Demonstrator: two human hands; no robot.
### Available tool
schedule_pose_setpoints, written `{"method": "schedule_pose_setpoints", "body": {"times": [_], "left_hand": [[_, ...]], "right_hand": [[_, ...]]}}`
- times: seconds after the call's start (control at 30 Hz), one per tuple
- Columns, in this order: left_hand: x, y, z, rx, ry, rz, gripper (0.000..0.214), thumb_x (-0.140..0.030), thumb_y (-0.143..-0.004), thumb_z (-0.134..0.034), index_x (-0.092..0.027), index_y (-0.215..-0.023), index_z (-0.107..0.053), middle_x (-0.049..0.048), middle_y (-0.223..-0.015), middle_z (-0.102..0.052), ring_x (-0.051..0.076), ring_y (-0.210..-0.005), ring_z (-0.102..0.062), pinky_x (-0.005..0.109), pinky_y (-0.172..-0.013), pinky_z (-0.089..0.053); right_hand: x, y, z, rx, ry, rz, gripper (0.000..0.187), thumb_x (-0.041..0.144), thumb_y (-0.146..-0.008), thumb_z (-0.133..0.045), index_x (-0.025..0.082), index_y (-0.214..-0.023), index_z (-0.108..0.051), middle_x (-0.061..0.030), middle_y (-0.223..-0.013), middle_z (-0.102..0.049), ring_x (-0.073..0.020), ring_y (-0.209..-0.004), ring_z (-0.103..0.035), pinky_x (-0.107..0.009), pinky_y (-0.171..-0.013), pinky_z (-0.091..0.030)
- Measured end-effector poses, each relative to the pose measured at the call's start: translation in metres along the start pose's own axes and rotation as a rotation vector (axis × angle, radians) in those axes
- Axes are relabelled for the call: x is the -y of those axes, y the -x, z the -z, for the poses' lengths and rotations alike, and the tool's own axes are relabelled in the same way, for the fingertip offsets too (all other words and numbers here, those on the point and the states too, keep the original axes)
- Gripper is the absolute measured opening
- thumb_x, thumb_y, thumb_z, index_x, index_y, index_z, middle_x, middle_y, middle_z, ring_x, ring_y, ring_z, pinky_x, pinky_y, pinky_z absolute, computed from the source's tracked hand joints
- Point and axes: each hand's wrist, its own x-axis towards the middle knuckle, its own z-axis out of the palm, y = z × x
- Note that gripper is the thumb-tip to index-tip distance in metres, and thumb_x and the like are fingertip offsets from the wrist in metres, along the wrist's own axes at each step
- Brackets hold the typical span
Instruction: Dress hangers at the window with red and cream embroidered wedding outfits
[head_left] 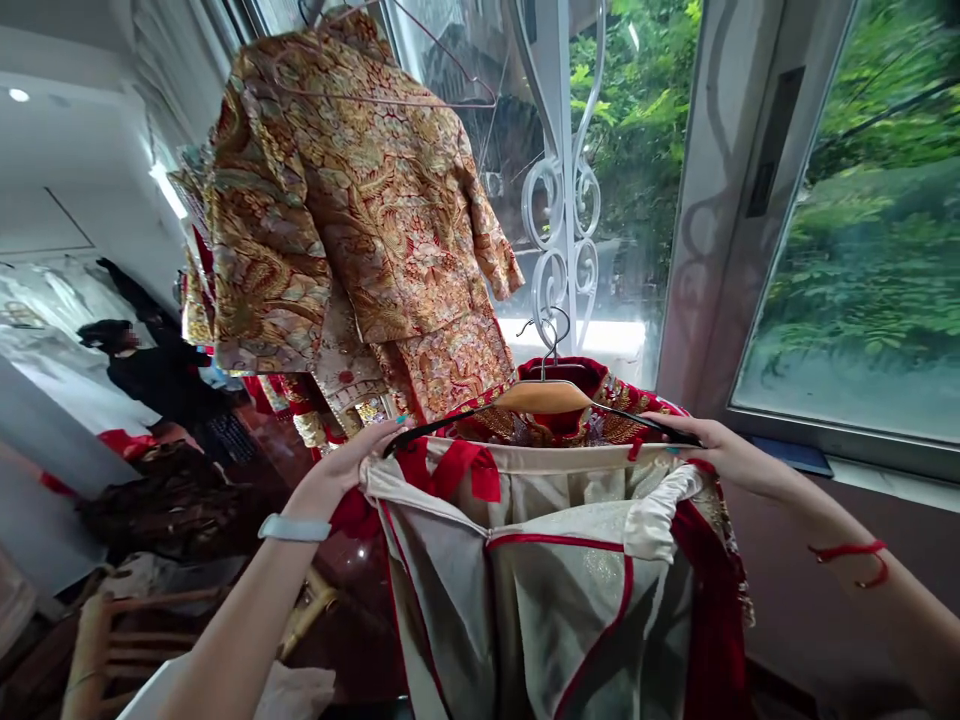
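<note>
Wooden hanger [541, 397] — seemingly within the fingers [375, 438]

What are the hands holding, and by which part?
The left hand and right hand hold a hanger by its black ends; a red-trimmed garment hangs from it.

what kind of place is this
Probably a shop or dressing room for traditional Chinese-style wedding clothes. A gold-embroidered jacket hangs by the window, a red-and-cream garment is held up on a wooden hanger, and more clothes hang nearby.

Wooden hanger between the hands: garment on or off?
On: the red-trimmed cream garment hangs from the wooden hanger, whose ends the left hand and right hand grip.
</note>
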Motion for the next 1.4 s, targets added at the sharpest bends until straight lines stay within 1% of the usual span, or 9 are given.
{"method": "schedule_pose_setpoints", "body": {"times": [0.17,0.33,0.53,0.7,0.9,1.07,1.17,1.3,1.4], "left_hand": [[-0.007,0.011,0.004,0.185,0.016,0.104,0.065,-0.032,-0.047,-0.088,-0.018,-0.103,-0.058,0.0027,-0.082,-0.073,0.018,-0.072,-0.068,0.026,-0.066,-0.051],[-0.023,-0.003,-0.009,0.247,-0.083,0.040,0.055,-0.019,-0.040,-0.085,-0.020,-0.086,-0.054,-0.0013,-0.076,-0.069,0.016,-0.071,-0.065,0.026,-0.069,-0.048],[-0.040,-0.020,-0.040,0.084,-0.381,-0.199,0.041,-0.008,-0.036,-0.066,-0.019,-0.074,-0.056,-0.0092,-0.062,-0.054,0.011,-0.057,-0.049,0.022,-0.054,-0.036],[-0.037,-0.005,-0.070,-0.121,-0.309,-0.439,0.030,-0.014,-0.043,-0.053,-0.020,-0.072,-0.050,-0.0052,-0.070,-0.055,0.013,-0.062,-0.050,0.023,-0.059,-0.036],[-0.032,-0.005,-0.062,-0.123,-0.100,-0.359,0.040,-0.022,-0.047,-0.064,-0.022,-0.082,-0.044,-0.0084,-0.064,-0.051,0.012,-0.057,-0.050,0.021,-0.057,-0.036],[-0.050,-0.014,-0.053,-0.165,-0.428,-0.506,0.037,-0.015,-0.057,-0.062,-0.020,-0.092,-0.054,-0.0099,-0.054,-0.045,0.013,-0.052,-0.048,0.024,-0.058,-0.036],[-0.064,-0.008,-0.070,-0.292,-0.633,-0.549,0.036,-0.009,-0.066,-0.057,-0.020,-0.100,-0.060,-0.0045,-0.061,-0.055,0.019,-0.063,-0.058,0.028,-0.066,-0.042],[-0.074,0.013,-0.102,-0.374,-0.691,-0.520,0.034,-0.003,-0.075,-0.053,-0.021,-0.101,-0.062,0.0063,-0.097,-0.071,0.026,-0.098,-0.066,0.034,-0.081,-0.047],[-0.074,0.034,-0.127,-0.399,-0.760,-0.500,0.037,-0.001,-0.078,-0.050,-0.022,-0.107,-0.062,0.0073,-0.096,-0.072,0.027,-0.093,-0.068,0.035,-0.079,-0.049]], "right_hand": [[-0.006,0.003,-0.003,-0.113,0.050,0.056,0.054,0.028,-0.075,-0.059,0.026,-0.129,-0.064,-0.0012,-0.137,-0.059,-0.0338,-0.133,-0.047,-0.049,-0.116,-0.032],[-0.004,0.003,0.001,-0.149,0.093,0.073,0.052,0.026,-0.076,-0.056,0.025,-0.128,-0.064,-0.0023,-0.136,-0.060,-0.0320,-0.133,-0.048,-0.047,-0.116,-0.033],[0.007,0.006,-0.002,-0.243,0.151,0.042,0.054,0.020,-0.075,-0.051,0.023,-0.126,-0.066,-0.0033,-0.133,-0.063,-0.0303,-0.132,-0.050,-0.046,-0.115,-0.034],[0.012,0.016,-0.012,-0.321,0.189,0.041,0.058,0.015,-0.072,-0.047,0.022,-0.126,-0.066,-0.0035,-0.131,-0.065,-0.0288,-0.131,-0.051,-0.045,-0.115,-0.034],[0.007,0.023,-0.006,-0.369,0.247,0.011,0.060,0.014,-0.069,-0.046,0.021,-0.124,-0.067,-0.0044,-0.127,-0.067,-0.0285,-0.123,-0.058,-0.044,-0.110,-0.042],[0.007,0.018,0.002,-0.348,0.275,0.031,0.061,0.012,-0.067,-0.046,0.020,-0.124,-0.068,-0.0051,-0.125,-0.068,-0.0284,-0.121,-0.060,-0.041,-0.107,-0.046],[0.009,0.017,-0.001,-0.344,0.334,0.026,0.063,0.010,-0.071,-0.043,0.021,-0.129,-0.064,-0.0055,-0.127,-0.067,-0.0272,-0.122,-0.059,-0.040,-0.107,-0.044],[0.014,0.022,-0.012,-0.391,0.417,0.009,0.064,0.008,-0.072,-0.039,0.023,-0.130,-0.063,-0.0049,-0.128,-0.067,-0.0247,-0.125,-0.057,-0.040,-0.110,-0.042],[0.016,0.023,-0.018,-0.388,0.434,-0.020,0.064,0.007,-0.072,-0.039,0.023,-0.130,-0.063,-0.0043,-0.129,-0.066,-0.0237,-0.126,-0.057,-0.038,-0.108,-0.043]]}}
